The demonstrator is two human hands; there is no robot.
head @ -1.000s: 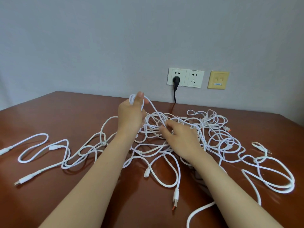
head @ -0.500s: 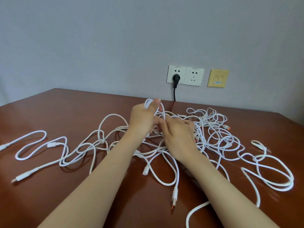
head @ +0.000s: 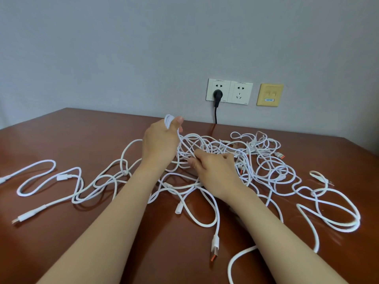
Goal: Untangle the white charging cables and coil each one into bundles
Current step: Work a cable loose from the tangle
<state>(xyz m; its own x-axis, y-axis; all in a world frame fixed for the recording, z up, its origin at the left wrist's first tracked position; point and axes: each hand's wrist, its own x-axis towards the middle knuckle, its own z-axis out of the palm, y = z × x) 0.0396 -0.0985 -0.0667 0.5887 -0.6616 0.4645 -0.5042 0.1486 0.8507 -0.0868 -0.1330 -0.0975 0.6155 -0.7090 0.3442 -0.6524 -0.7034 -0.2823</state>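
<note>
**Mia:** What is hard to see?

**Tom:** The white charging cables (head: 266,173) cross over each other so much that I can't tell which is which, or how many there are. One runs off the bottom edge and one runs off the left edge. Most fingertips of the right hand (head: 215,171) are tucked into the pile.

**Mia:** What does the left hand do?

**Tom:** The left hand (head: 160,144) is up above the far side of the pile. Its fingers are curled tight round a few loops of cable, and the thumb presses on top.

**Mia:** And the right one?

**Tom:** It sits low in the middle of the tangle with bent fingers. The thumb and first finger pinch one strand.

**Mia:** Where do the cables lie?

**Tom:** All over the brown table (head: 82,130), thickest in the middle and on the right. Long wavy ones stretch to the left. A plug with an orange tip (head: 214,249) lies near the front, between the two arms.

**Mia:** What is behind?

**Tom:** A grey wall (head: 123,48) with two white sockets (head: 240,93). A black plug (head: 217,94) sits in one, and its cord drops behind the table. A yellow plate (head: 269,94) is just beside the sockets.
</note>
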